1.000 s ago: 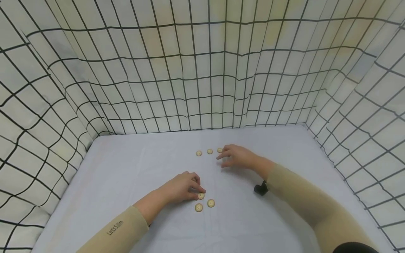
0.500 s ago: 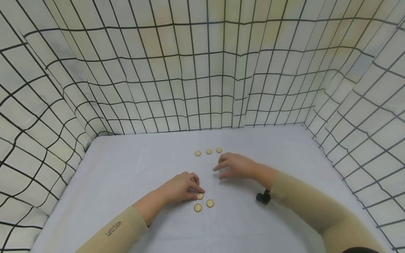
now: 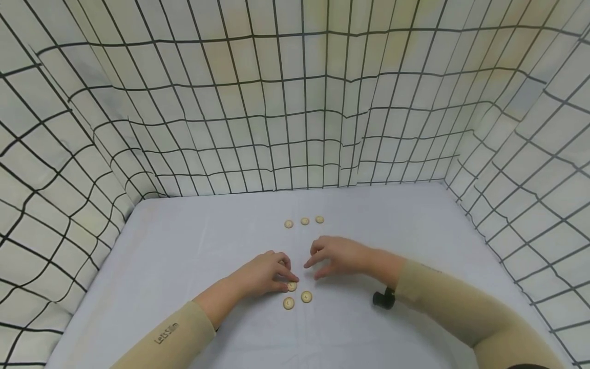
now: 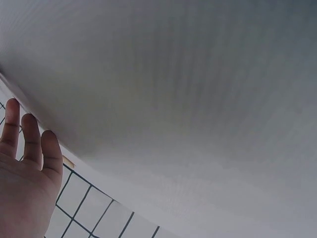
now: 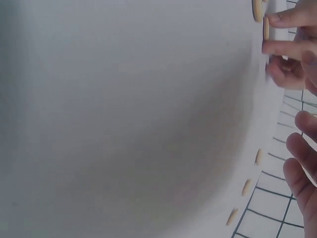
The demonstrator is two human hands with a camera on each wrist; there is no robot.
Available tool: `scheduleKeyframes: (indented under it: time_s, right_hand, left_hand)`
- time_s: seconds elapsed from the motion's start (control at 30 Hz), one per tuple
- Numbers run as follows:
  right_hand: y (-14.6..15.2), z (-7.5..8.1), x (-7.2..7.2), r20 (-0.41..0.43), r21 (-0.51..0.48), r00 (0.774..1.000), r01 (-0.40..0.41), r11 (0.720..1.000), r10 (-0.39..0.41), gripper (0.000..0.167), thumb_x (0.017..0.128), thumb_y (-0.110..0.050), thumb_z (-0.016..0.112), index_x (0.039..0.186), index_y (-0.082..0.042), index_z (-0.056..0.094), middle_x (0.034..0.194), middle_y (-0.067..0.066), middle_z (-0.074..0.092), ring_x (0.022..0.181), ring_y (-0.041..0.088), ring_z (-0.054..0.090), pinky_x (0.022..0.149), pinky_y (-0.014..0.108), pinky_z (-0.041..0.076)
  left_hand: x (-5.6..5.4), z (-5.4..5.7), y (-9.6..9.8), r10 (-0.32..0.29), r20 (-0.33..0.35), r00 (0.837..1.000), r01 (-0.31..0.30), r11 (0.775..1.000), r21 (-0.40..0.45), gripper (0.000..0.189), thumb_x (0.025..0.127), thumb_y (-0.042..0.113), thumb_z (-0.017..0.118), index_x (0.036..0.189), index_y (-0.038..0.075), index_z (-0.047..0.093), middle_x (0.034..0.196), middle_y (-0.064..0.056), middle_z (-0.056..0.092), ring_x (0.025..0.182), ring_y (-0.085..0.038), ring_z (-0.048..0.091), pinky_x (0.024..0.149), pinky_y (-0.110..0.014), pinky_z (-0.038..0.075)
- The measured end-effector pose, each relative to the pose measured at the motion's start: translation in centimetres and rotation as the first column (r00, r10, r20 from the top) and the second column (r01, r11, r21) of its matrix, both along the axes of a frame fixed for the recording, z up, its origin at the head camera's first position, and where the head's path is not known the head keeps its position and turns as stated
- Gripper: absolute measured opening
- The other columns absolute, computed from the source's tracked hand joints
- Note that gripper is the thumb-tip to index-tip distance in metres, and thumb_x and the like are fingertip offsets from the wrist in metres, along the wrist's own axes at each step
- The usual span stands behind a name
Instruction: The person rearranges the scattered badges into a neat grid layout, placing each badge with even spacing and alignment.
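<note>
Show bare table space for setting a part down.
Free: table left of the far row of discs, and right of that row, beyond the right grip. Crowded: the near centre, where the left grip pinches one disc beside two more discs.

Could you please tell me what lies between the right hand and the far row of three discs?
Only bare white tabletop: the head view shows that stretch between the right hand and the far discs.

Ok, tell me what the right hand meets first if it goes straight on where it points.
Most likely the left hand, pinching a round button; depth is unclear, so the right hand might pass above.
</note>
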State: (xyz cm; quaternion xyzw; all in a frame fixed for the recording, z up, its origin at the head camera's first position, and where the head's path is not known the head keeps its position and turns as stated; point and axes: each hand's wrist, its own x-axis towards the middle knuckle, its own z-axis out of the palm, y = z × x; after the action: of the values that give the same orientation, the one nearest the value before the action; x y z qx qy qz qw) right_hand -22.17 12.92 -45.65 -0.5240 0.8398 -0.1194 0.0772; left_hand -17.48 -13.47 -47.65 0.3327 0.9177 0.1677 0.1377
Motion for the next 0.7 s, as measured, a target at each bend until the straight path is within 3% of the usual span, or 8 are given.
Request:
scheduleKeyframes:
  time_s: [0.3,0.7]
  right_hand:
    - [-0.6,0.3,1.2,-0.002,0.001,0.998,-0.067,0.998,0.067,0.036,0.085,-0.041,0.078,0.119,-0.030,0.074,0.107,-0.010,0.060,0.094,0.007,0.051,0.081,0.017,0.043]
    - [-1.0,-0.7,1.7,-0.014,-0.030,0.987,-0.158,0.987,0.157,0.033,0.086,-0.041,0.076,0.117,-0.030,0.075,0.103,-0.010,0.059,0.090,0.006,0.050,0.077,0.014,0.040]
  left_hand:
    - [0.0,-0.1,0.0,-0.017,-0.015,1.000,0.017,1.000,-0.003,0.028,0.085,0.034,0.078,0.113,0.036,0.076,0.112,0.013,0.055,0.093,-0.009,0.045,0.079,-0.029,0.042]
    - [0.0,0.0,0.0,-0.028,-0.025,0.999,0.028,1.000,0.012,0.028,0.085,0.031,0.079,0.113,0.035,0.076,0.111,0.012,0.055,0.092,-0.010,0.045,0.077,-0.028,0.041]
